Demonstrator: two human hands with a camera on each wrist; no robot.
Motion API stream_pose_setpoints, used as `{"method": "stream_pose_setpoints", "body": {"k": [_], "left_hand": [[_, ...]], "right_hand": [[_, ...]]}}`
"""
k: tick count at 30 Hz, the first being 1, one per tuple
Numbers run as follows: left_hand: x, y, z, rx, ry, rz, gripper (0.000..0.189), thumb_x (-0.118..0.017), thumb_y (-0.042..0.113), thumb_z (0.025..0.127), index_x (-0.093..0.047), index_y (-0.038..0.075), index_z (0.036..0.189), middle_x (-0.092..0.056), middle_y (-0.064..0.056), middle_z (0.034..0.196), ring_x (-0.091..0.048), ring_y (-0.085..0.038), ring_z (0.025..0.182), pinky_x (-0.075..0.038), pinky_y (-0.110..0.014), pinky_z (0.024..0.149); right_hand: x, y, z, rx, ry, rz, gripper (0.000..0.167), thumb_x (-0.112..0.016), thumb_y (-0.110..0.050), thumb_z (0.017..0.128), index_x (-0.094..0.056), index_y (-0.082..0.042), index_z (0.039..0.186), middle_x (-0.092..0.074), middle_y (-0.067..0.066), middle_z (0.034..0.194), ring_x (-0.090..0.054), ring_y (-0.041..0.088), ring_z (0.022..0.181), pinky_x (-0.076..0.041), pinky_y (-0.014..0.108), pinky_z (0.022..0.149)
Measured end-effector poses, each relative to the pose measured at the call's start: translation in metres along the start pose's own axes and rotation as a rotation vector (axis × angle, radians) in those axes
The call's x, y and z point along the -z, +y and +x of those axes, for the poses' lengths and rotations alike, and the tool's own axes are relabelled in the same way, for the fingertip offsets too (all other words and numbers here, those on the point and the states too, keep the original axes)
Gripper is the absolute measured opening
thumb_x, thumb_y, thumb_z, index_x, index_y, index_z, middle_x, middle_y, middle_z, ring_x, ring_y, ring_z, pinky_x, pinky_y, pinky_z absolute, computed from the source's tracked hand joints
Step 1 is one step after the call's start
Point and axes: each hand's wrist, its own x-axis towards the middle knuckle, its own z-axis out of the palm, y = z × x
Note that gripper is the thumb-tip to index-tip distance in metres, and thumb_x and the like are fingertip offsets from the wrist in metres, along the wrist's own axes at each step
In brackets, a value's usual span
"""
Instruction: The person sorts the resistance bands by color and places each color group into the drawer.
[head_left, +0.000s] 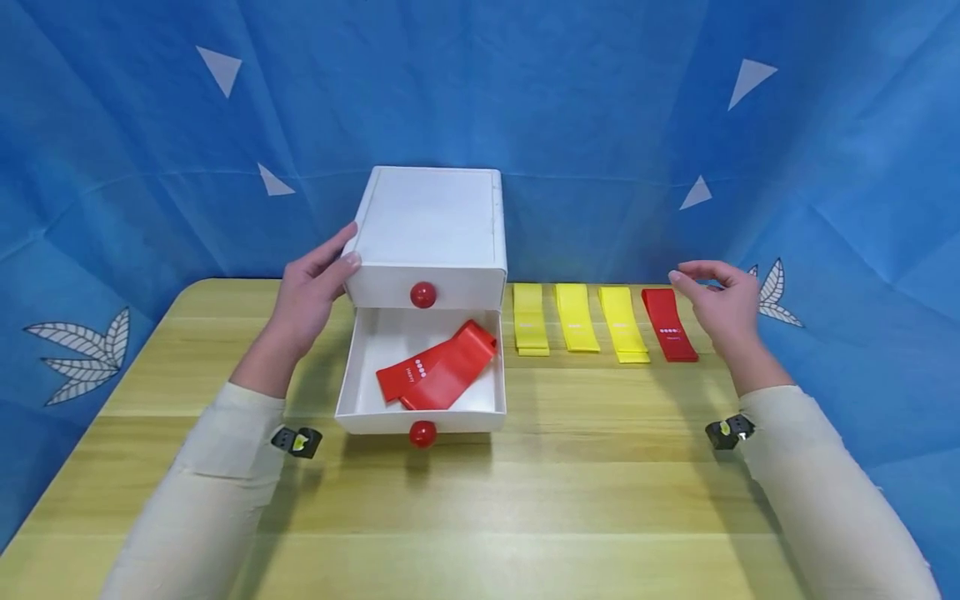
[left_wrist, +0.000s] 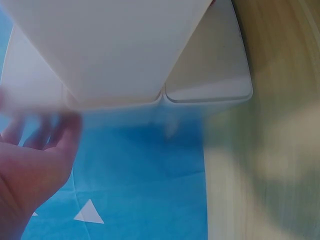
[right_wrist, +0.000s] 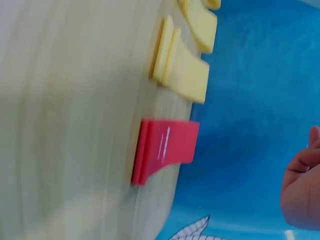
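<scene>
Drawer box (head_left: 429,215), probably light, stiff plastic, best held by its side walls, stands on the table (head_left: 600,500), lower drawer (head_left: 468,422) pulled out. Left hand (head_left: 306,304) rests against its left side, fingers relaxed; right hand (head_left: 727,307), loosely curled and holding nothing, hovers near the tabletop's red strap (head_left: 667,315), likely light, soft, slippery, pinchable by either end.

Drawer unit (head_left: 427,218): coloured white
Drawer band (head_left: 450,367), centre: coloured red
Bands (head_left: 576,317), centre right: three yellow, one red
Backdrop (head_left: 480,100): blue, white-patterned
</scene>
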Motion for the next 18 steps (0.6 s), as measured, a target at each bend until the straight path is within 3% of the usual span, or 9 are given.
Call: {"method": "stream_pose_setpoints", "body": {"k": [7, 18], "left_hand": [[0.0, -0.003, 0.001, 0.0, 0.005, 0.015, 0.052, -0.054, 0.039, 0.103, -0.041, 0.034, 0.153, -0.036, 0.008, 0.158, -0.037, -0.023, 0.141, -0.04, -0.051, 0.106], [0.0, -0.003, 0.002, 0.008, 0.008, 0.032, 0.053, -0.054, 0.04, 0.103, -0.041, 0.035, 0.153, -0.036, 0.008, 0.157, -0.036, -0.022, 0.141, -0.04, -0.05, 0.107]], "right_hand": [[0.002, 0.011, 0.027, -0.063, -0.048, 0.042, 0.056, -0.072, -0.05, 0.089, -0.067, -0.015, 0.132, -0.06, -0.005, 0.12, -0.045, 0.013, 0.114, -0.05, 0.018, 0.071], [-0.007, 0.047, 0.053, -0.214, -0.164, 0.019, 0.073, -0.072, -0.054, 0.087, -0.053, -0.015, 0.146, -0.056, -0.003, 0.126, -0.04, 0.024, 0.129, -0.047, 0.041, 0.101]]}}
